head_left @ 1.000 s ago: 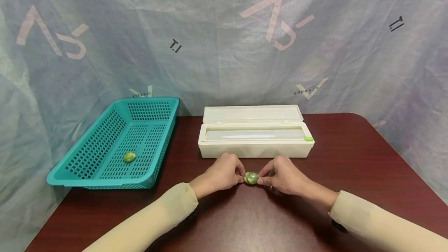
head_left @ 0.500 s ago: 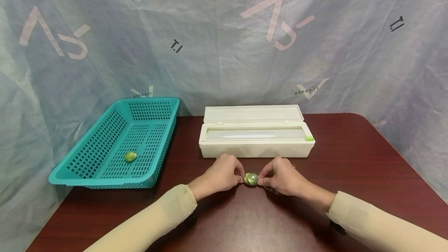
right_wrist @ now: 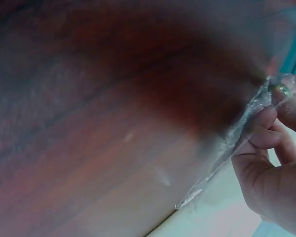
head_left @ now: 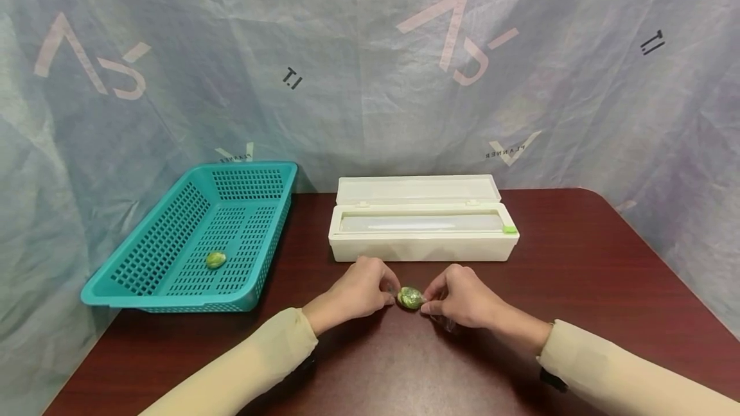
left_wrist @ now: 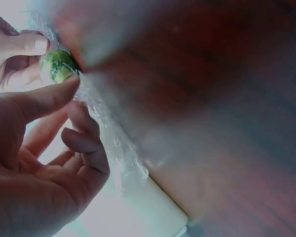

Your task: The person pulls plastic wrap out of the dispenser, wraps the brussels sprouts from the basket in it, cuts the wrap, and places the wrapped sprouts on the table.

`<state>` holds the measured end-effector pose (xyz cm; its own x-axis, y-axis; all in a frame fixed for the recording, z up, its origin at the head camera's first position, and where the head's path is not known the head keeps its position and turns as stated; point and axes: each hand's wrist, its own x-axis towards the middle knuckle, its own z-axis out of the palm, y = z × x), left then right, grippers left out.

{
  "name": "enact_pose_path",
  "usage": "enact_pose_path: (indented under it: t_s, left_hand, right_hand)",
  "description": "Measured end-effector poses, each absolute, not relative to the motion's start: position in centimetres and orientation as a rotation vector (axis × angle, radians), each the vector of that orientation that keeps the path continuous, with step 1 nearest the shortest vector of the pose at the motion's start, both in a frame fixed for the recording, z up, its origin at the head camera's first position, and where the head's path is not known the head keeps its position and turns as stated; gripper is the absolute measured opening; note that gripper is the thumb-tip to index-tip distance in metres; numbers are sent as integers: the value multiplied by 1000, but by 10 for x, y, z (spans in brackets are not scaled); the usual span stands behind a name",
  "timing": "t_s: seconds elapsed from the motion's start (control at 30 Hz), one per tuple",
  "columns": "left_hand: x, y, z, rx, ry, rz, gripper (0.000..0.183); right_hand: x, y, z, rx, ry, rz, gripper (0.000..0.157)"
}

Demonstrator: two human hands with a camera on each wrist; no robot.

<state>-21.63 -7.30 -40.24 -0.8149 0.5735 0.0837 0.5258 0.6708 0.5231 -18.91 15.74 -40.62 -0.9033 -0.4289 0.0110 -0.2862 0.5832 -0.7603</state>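
Between the two hands is a small Brussels sprout (head_left: 410, 298), covered in clear plastic wrap (left_wrist: 111, 136). My left hand (head_left: 363, 287) pinches the wrap at the sprout's left side between thumb and fingertips. On the other side, my right hand (head_left: 465, 295) pinches the wrap with thumb and curled fingers. A loose strip of wrap trails out past the right fingers, seen in the right wrist view as a crinkled plastic film (right_wrist: 222, 153). The sprout is just above or on the table; I cannot tell which.
Behind the hands stands a white wrap dispenser (head_left: 424, 249) with its lid raised and a green slider (head_left: 509, 229) at its right end. A teal basket (head_left: 273, 236) at the left holds another sprout (head_left: 216, 259). The dark red table (head_left: 584, 255) lies beneath everything.
Both hands and the wrapped sprout have shifted slightly left and toward the person. A small gap shows between the left fingertips and the sprout now. The basket and dispenser stay put.
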Motion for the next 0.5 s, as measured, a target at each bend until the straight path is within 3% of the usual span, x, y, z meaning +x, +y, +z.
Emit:
enact_pose_path:
  t_s: [0.5]
  left_hand:
    - [-213,-75,-407,917,2853,756,22]
  right_hand:
    - [-177,147,-410,-529,2617,-1286,11]
